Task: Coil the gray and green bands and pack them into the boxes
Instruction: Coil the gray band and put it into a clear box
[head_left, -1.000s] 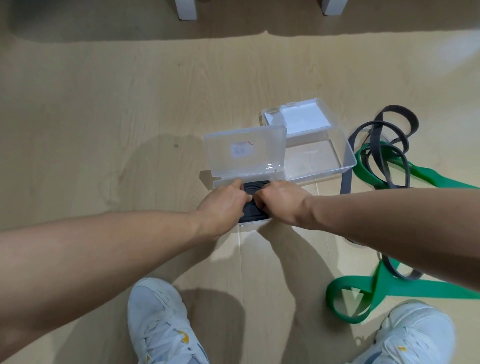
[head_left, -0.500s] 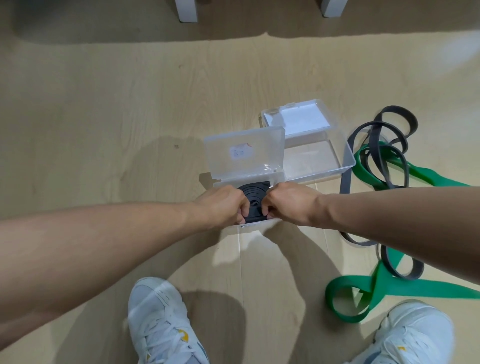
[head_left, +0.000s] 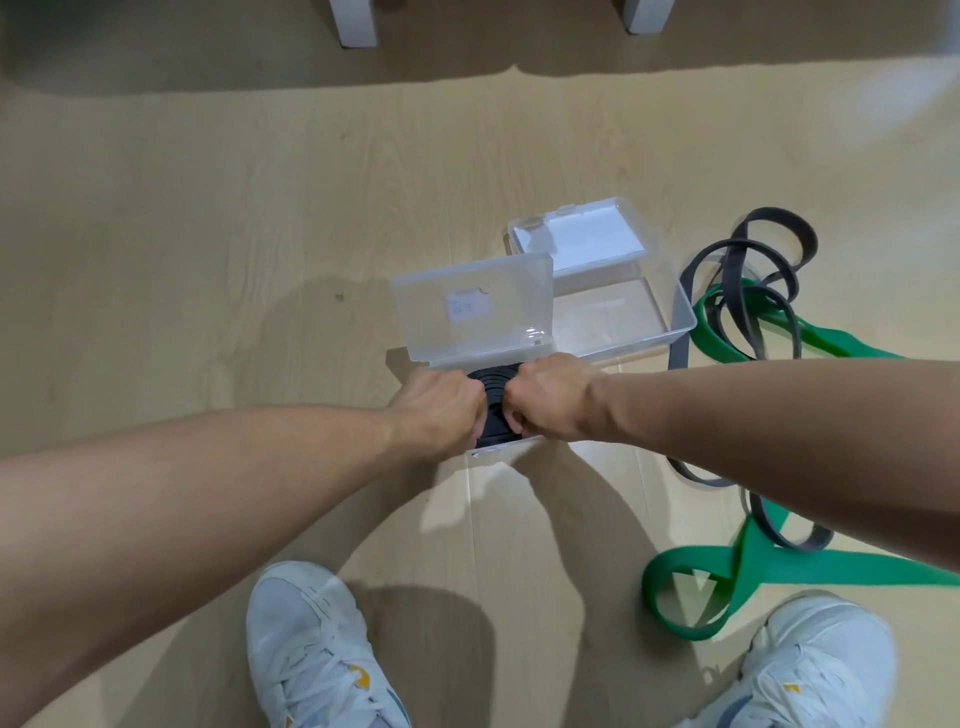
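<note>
Down on the wooden floor between my sneakers, looking from my head cam: my left hand and right hand both have fingers curled tight onto the coiled dark gray band, which sits inside the near clear box, lid standing open. Just behind it, touching, is the second clear box, also open. Off to the right, a loose gray band lies tangled over the green band.

light wood floor carried two open clear boxes, touching; loose gray band and green band lay tangled just right; two white shoes stood nearest.
</note>
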